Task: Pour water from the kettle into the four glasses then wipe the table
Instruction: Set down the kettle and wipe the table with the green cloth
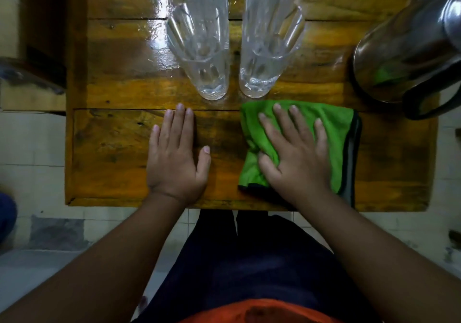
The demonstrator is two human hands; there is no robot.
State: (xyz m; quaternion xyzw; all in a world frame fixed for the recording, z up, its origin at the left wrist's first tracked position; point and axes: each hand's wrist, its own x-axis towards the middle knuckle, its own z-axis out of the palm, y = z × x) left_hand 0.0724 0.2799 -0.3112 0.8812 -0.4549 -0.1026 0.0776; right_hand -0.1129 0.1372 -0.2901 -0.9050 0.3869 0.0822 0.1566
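Two clear glasses stand near the table's middle, the left glass (199,55) and the right glass (269,50), with two more glasses behind them, cut off by the top edge. A steel kettle (404,48) with a black handle stands at the right edge. My right hand (296,153) lies flat on a green cloth (331,128), the thumb tucked into a fold. My left hand (174,155) rests flat on the bare wooden table (112,148), fingers together, holding nothing.
A wet, shiny streak (159,30) runs along the boards left of the glasses. Tiled floor (32,143) surrounds the small table. My legs in dark trousers are below the front edge. A dark wooden piece of furniture (42,23) stands at the left.
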